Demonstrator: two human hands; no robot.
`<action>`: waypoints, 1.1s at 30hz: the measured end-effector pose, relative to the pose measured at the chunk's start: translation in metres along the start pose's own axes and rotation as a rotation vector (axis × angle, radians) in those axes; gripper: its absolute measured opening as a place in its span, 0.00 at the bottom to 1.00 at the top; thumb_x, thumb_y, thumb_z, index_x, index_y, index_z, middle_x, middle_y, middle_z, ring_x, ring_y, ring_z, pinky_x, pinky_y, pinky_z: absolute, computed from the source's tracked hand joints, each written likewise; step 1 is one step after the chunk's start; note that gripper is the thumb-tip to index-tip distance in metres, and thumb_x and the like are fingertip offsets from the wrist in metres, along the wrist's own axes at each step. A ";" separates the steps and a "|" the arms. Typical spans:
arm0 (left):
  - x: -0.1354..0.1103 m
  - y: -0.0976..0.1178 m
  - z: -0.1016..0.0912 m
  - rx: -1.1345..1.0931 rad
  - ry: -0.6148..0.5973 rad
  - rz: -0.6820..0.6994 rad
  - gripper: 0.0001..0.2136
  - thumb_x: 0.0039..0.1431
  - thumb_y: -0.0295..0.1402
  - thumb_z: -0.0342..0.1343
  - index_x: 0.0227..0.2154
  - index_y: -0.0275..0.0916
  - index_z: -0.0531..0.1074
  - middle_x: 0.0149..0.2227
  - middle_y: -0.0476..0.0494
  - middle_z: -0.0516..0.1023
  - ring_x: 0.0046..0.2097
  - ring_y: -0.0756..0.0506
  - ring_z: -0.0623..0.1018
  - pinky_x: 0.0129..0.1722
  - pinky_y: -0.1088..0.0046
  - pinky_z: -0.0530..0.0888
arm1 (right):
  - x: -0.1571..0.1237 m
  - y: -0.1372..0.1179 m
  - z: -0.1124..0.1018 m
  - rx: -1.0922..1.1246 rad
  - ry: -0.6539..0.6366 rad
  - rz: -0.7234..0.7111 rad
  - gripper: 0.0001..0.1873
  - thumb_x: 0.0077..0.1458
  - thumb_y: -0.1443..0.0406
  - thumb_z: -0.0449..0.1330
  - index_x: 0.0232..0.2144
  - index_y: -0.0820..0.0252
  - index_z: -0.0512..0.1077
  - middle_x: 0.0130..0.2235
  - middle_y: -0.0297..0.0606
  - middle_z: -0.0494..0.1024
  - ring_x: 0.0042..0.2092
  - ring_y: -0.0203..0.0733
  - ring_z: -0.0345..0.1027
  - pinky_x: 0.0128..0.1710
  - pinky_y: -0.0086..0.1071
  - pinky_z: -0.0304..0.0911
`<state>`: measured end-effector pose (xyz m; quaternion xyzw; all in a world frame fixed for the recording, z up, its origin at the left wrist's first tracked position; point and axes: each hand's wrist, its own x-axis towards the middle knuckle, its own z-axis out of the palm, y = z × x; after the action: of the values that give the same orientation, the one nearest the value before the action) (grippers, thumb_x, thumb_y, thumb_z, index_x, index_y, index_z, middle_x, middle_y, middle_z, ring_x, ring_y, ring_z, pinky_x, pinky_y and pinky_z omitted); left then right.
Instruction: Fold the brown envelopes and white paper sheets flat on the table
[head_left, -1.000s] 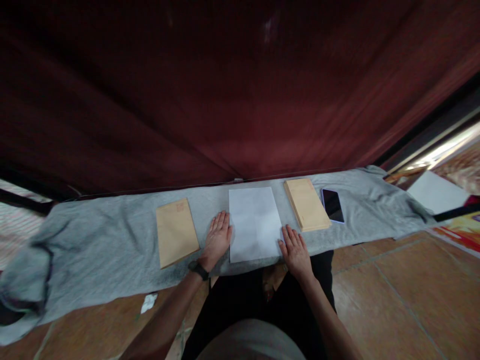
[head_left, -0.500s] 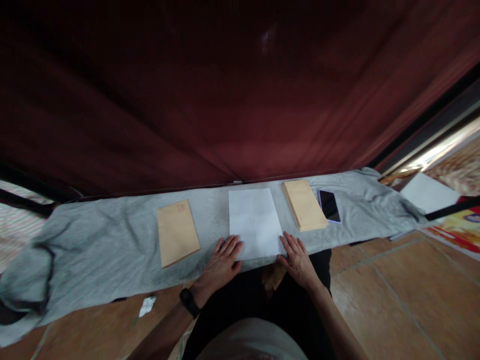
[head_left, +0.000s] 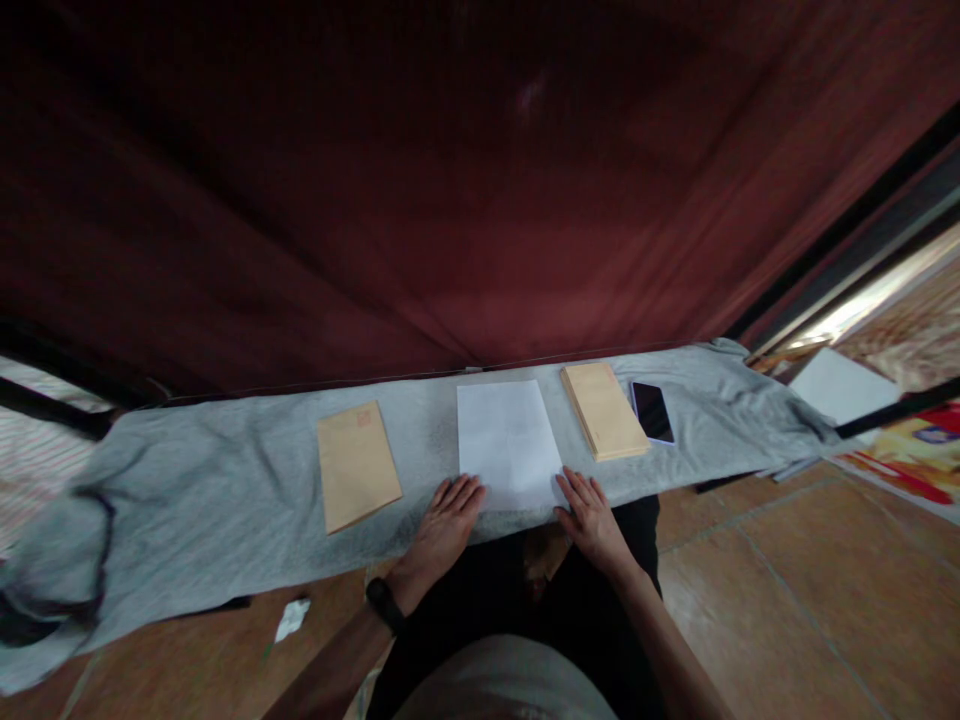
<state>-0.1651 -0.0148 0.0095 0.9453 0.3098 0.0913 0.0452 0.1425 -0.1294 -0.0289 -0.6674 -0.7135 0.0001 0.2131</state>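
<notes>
A blank white sheet of paper [head_left: 510, 435] lies flat on the grey cloth, directly in front of me. My left hand [head_left: 452, 508] rests palm down at its lower left corner, fingers stretched out and touching the edge. At the lower right corner lies my right hand [head_left: 586, 508], also flat, with its fingertips on the paper's edge. To the left is a brown envelope [head_left: 358, 468] with a small reddish mark near its top corner. A stack of brown envelopes [head_left: 604, 410] sits to the right of the paper.
A phone [head_left: 652, 411] with a dark screen lies beyond the envelope stack. Grey cloth [head_left: 225, 490] covers the narrow surface, which ends at a dark red curtain [head_left: 465, 220]. Scrap of white paper [head_left: 292, 619] lies on the tiled floor [head_left: 750, 610].
The view has shifted very slightly. Both hands stay flat at the paper's lower corners, and the paper and envelopes keep their places.
</notes>
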 end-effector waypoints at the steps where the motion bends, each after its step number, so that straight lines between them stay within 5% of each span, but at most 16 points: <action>1: -0.002 -0.001 0.000 -0.012 -0.001 0.007 0.25 0.64 0.20 0.45 0.61 0.42 0.68 0.64 0.41 0.70 0.67 0.43 0.68 0.68 0.56 0.63 | 0.000 0.000 -0.001 0.006 -0.004 0.003 0.30 0.66 0.63 0.53 0.69 0.56 0.58 0.68 0.47 0.64 0.68 0.52 0.58 0.67 0.55 0.53; 9: -0.013 -0.003 0.000 -0.122 0.033 0.053 0.22 0.67 0.24 0.46 0.60 0.44 0.70 0.64 0.45 0.71 0.66 0.45 0.69 0.67 0.56 0.65 | -0.001 0.005 -0.008 0.111 -0.059 0.013 0.39 0.50 0.77 0.50 0.63 0.53 0.68 0.66 0.39 0.68 0.67 0.48 0.61 0.68 0.55 0.53; 16: -0.006 -0.013 -0.005 -0.237 0.006 -0.028 0.30 0.55 0.17 0.51 0.59 0.44 0.71 0.65 0.46 0.70 0.66 0.45 0.68 0.66 0.57 0.67 | 0.002 0.007 -0.006 0.194 -0.024 0.028 0.40 0.45 0.78 0.50 0.59 0.51 0.73 0.63 0.38 0.72 0.66 0.47 0.63 0.66 0.55 0.56; 20: 0.000 -0.026 -0.004 -0.318 0.033 -0.018 0.27 0.55 0.17 0.51 0.55 0.45 0.75 0.63 0.46 0.73 0.65 0.45 0.70 0.64 0.58 0.70 | 0.008 0.010 -0.010 0.260 0.003 0.034 0.29 0.53 0.75 0.52 0.54 0.50 0.77 0.59 0.39 0.76 0.62 0.48 0.68 0.64 0.55 0.59; 23: 0.000 -0.030 -0.002 -0.375 0.084 0.008 0.16 0.64 0.25 0.52 0.50 0.46 0.78 0.57 0.47 0.79 0.60 0.45 0.75 0.61 0.58 0.73 | 0.014 0.012 -0.016 0.319 0.001 0.045 0.18 0.63 0.67 0.54 0.49 0.49 0.79 0.54 0.38 0.80 0.59 0.48 0.71 0.63 0.52 0.62; 27: -0.001 -0.028 0.002 -0.417 0.173 -0.064 0.11 0.69 0.34 0.52 0.44 0.44 0.80 0.50 0.45 0.83 0.55 0.45 0.79 0.58 0.59 0.75 | 0.020 0.010 -0.019 0.381 0.029 0.110 0.15 0.68 0.58 0.53 0.43 0.51 0.80 0.48 0.39 0.83 0.53 0.48 0.75 0.59 0.49 0.66; 30: 0.000 -0.027 0.003 -0.412 0.162 -0.077 0.11 0.67 0.32 0.55 0.47 0.45 0.79 0.53 0.45 0.81 0.57 0.44 0.77 0.59 0.57 0.74 | 0.021 0.008 -0.016 0.348 0.069 0.187 0.17 0.68 0.55 0.53 0.38 0.53 0.79 0.45 0.41 0.84 0.49 0.50 0.77 0.54 0.47 0.69; 33: 0.002 -0.028 0.001 -0.419 0.105 -0.058 0.18 0.63 0.24 0.54 0.52 0.47 0.77 0.58 0.46 0.78 0.61 0.44 0.74 0.61 0.55 0.72 | 0.020 0.008 -0.014 0.344 0.058 0.158 0.13 0.66 0.59 0.55 0.42 0.53 0.79 0.48 0.41 0.83 0.52 0.50 0.75 0.55 0.48 0.68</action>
<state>-0.1795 0.0095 0.0046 0.8997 0.3133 0.2018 0.2272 0.1539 -0.1138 -0.0120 -0.6750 -0.6418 0.1194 0.3439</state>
